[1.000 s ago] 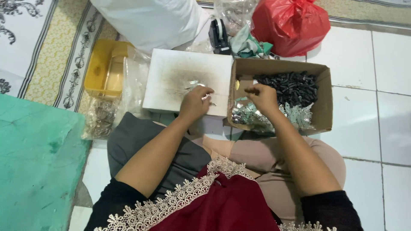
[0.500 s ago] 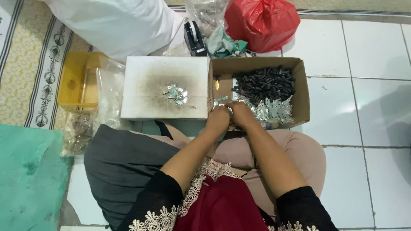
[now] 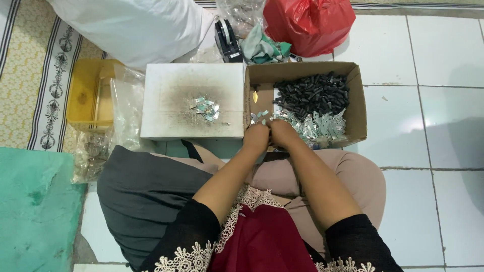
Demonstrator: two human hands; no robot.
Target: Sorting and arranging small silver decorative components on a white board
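Both hands sit at centre frame, knuckles together, at the near left corner of the open brown cardboard box (image 3: pixel 356 100). Left hand (image 3: pixel 256 138) and right hand (image 3: pixel 283 134) have fingers curled inward and pressed toward each other, apparently pinching one of the small pieces between them; the piece itself is hidden by the fingers, so I cannot tell exactly what is held.

Box contents: heap of small dark cylindrical parts (image 3: pixel 311 93) in the far half; heap of thin silvery-green metal clips (image 3: pixel 322 127) in the near half, just right of the hands.

Left of the box, touching it: a flat white slab with a sooty grey stain (image 3: pixel 166 116), with a small cluster of the same silvery clips (image 3: pixel 205 108) on its middle.

Handling judgement: the clips look light, stiff and thin, probably slippery and with sharp edges; they tangle in the heap. Best taken singly by fingertip pinch across the flat faces. The dark parts look small, rigid and likely to roll.

Upper frame: red plastic bag (image 3: pixel 308 22), white cloth bundle (image 3: pixel 136 27). Left: yellow plastic tub (image 3: pixel 83 100).
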